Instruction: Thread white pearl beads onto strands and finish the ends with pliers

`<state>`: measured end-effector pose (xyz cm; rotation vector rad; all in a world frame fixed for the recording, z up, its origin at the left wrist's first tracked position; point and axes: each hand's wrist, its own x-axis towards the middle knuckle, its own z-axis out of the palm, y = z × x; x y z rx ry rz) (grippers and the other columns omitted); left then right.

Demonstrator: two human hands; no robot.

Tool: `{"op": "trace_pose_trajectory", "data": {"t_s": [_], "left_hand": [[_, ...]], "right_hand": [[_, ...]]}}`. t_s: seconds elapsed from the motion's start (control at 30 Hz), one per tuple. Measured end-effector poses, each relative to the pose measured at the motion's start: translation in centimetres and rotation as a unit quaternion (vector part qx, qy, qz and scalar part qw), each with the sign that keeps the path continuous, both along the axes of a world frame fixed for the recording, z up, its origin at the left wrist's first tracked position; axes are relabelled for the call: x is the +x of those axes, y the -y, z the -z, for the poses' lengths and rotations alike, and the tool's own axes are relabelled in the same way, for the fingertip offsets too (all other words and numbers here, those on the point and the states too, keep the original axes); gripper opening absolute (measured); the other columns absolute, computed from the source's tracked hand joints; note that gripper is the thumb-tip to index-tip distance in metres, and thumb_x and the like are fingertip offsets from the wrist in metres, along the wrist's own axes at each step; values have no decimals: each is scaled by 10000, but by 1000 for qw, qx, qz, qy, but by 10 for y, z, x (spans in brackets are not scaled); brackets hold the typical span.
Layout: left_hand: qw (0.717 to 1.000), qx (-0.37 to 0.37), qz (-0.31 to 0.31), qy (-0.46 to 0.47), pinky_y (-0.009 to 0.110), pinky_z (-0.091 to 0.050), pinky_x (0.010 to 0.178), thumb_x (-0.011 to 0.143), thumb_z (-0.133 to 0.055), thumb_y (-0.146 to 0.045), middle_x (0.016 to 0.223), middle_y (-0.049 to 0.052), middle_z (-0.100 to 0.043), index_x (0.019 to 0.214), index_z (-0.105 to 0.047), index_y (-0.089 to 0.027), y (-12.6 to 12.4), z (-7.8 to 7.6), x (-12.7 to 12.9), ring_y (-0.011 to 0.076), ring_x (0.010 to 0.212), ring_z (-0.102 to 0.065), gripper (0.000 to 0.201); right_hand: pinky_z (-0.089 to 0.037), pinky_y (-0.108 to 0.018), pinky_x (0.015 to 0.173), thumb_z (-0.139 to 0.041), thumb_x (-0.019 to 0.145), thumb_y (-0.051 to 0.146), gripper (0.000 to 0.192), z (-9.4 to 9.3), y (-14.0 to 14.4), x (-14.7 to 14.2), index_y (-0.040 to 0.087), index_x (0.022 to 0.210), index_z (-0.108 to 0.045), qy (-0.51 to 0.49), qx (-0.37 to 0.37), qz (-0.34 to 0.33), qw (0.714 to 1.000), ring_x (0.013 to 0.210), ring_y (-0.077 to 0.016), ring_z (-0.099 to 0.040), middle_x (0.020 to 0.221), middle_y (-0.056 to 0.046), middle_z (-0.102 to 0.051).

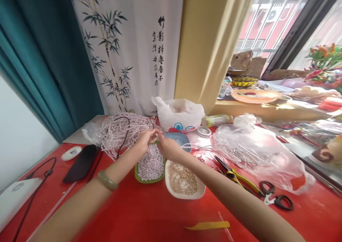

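Note:
My left hand [147, 139] and my right hand [167, 145] meet at their fingertips above a green tray [136, 174] of pale lilac pearl beads [151, 163]. The fingers of both are pinched together, and whatever lies between them is too small to make out. Right behind them spreads a heap of pale bead strands [117, 129]. A blue dish [184, 141] sits just past my right hand. Under my right forearm is a white dish [184, 196] with gold beads [181, 179]. More bead strands [205, 147] trail off to the right from behind my right hand.
Pliers [229, 172], scissors [275, 197] and a clear plastic bag [262, 156] lie to the right. Yellow tweezers [208, 225] rest near the front. A white plastic bag [179, 115] and a bottle [217, 120] stand behind. On the left are a black phone [81, 163] and cables.

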<state>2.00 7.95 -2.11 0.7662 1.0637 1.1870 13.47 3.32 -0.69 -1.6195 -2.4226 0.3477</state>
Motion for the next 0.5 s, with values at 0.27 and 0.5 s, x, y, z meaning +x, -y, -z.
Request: {"op": "trace_pose_trajectory", "data": {"t_s": [0.27,0.5], "left_hand": [[998,-6,-15,54,219,-478,524,809,-413,-54,411,-52,-419,696,-528,-95,-5,-2,-11,93,428,-543,165],[997,9,18,78,218,-478,540,818,-381,-53,401,-76,-347,681,-533,-100,1,-5,-19,17,317,-306,210]], "right_hand": [[-424,-319,659,-351,858,221,182,21,110,139,141,845,-515,119,181,143,966,777,-204,-520,868,-104,-534],[-408,-333,607,-426,809,491,341,66,145,200,157,809,-493,244,235,228,913,790,-255,-513,826,-113,-534]]}}
